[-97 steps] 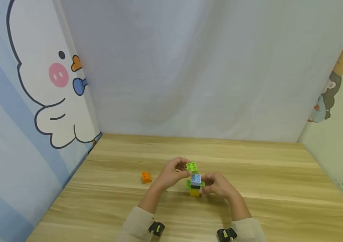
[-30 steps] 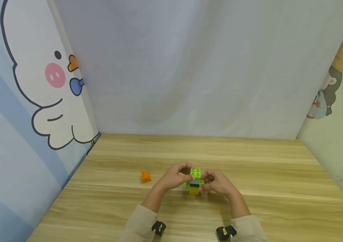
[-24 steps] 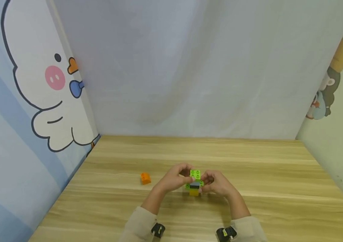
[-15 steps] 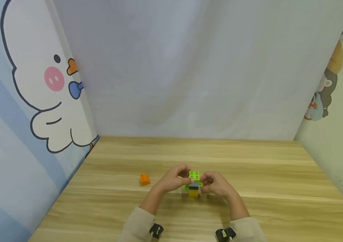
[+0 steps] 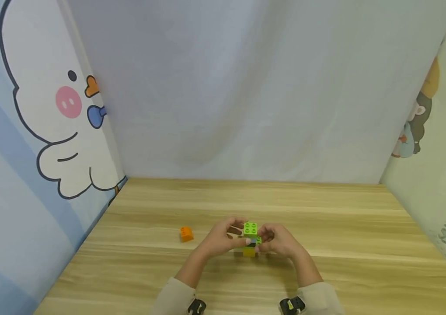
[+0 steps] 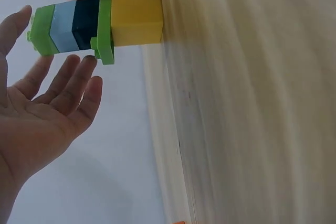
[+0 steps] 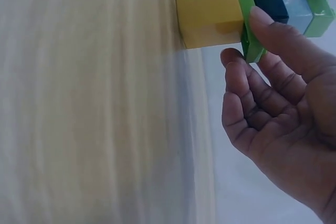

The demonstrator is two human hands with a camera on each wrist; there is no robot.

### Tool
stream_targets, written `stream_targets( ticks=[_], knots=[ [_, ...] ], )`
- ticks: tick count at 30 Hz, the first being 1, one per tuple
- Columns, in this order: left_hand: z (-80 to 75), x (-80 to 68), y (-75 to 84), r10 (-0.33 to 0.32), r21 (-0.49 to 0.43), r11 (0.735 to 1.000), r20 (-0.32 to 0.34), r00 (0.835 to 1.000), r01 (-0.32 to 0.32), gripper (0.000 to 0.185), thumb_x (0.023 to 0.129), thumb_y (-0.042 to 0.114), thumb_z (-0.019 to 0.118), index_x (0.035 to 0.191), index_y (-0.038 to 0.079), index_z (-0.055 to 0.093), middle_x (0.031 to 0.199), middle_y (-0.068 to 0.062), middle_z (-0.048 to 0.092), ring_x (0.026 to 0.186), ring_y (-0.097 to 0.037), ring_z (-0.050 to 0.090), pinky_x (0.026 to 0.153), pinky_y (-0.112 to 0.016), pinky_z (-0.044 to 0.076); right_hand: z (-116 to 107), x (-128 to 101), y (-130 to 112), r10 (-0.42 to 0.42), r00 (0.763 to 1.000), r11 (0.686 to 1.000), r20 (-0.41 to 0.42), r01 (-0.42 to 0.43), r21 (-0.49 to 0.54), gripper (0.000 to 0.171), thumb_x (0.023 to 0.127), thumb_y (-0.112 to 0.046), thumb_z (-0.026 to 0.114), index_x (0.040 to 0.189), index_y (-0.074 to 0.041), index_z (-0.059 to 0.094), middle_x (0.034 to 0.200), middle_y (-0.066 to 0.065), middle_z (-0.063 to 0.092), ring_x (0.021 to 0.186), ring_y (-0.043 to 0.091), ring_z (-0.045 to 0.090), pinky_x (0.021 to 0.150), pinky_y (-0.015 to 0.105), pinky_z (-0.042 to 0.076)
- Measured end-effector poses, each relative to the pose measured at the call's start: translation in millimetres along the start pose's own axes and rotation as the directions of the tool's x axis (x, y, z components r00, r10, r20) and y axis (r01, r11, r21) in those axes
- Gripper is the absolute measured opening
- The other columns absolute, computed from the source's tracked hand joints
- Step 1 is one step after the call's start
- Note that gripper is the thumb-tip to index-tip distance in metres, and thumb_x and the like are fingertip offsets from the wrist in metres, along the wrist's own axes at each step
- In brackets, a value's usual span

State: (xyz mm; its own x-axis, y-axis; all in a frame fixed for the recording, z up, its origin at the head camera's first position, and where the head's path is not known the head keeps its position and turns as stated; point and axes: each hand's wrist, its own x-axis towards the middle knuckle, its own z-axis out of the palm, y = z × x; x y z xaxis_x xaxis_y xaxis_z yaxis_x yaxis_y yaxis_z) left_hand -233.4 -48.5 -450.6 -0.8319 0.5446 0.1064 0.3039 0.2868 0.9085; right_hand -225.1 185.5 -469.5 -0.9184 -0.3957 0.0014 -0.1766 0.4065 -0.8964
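A small brick stack (image 5: 250,239) stands on the wooden table (image 5: 345,245) between my hands. From the bottom it is a yellow brick (image 6: 136,17), a thin green plate (image 6: 105,30), a dark brick, a light blue brick (image 6: 63,24) and a green brick (image 5: 250,228) on top. My left hand (image 5: 223,238) lies beside the stack with fingers (image 6: 68,85) straight and spread, fingertips close to the plate. My right hand (image 5: 280,240) holds the stack from the other side, its thumb (image 7: 273,32) on the green plate (image 7: 244,19), the other fingers curled under it.
A lone orange brick (image 5: 186,234) lies on the table to the left of my left hand. Cloth walls close the table in on the left, at the back and on the right. Bare wood stretches to the right and behind the stack.
About three seconds ago my left hand held the green brick above the stack; it now sits on top. Over the last second the hands have barely moved, and the left fingers have straightened.
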Motion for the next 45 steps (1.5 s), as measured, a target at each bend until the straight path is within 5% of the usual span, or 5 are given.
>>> stream_targets(
  ticks=[12,30,45],
  knots=[
    [-10.3,-16.5,-8.1,0.005,0.101,0.995,-0.052,0.999,0.001,0.054,0.093,0.020,0.076,0.140,0.002,0.058,0.134,-0.022,0.062,0.118,-0.039,0.061,0.099,-0.058,0.050,0,2,-4,-0.005,1.000,0.999,-0.008,0.005,-0.045,0.029,0.081,0.001,0.081,0.105,0.007,0.065,0.091,0.008,0.066,0.083,0.019,0.060,0.076,0.035,0.052],
    [-42.6,-40.4,-19.9,-0.015,0.086,0.996,-0.064,0.998,0.021,0.047,0.097,0.018,0.072,0.135,-0.006,0.056,0.138,-0.026,0.058,0.123,-0.047,0.057,0.101,-0.058,0.049,-2,0,-7,-0.007,1.000,0.999,0.008,0.008,-0.054,0.030,0.082,0.001,0.081,0.106,0.007,0.064,0.093,0.007,0.065,0.084,0.019,0.058,0.078,0.036,0.052],
    [-68.6,-57.9,-29.5,-0.016,0.158,0.987,-0.166,0.986,0.043,0.046,0.092,0.016,0.078,0.130,-0.004,0.062,0.133,-0.022,0.063,0.121,-0.046,0.058,0.100,-0.060,0.049,-2,-3,-9,0.009,1.000,0.998,0.005,-0.009,-0.060,0.030,0.083,0.000,0.081,0.108,0.008,0.064,0.095,0.009,0.066,0.086,0.019,0.059,0.079,0.036,0.053]
  ],
)
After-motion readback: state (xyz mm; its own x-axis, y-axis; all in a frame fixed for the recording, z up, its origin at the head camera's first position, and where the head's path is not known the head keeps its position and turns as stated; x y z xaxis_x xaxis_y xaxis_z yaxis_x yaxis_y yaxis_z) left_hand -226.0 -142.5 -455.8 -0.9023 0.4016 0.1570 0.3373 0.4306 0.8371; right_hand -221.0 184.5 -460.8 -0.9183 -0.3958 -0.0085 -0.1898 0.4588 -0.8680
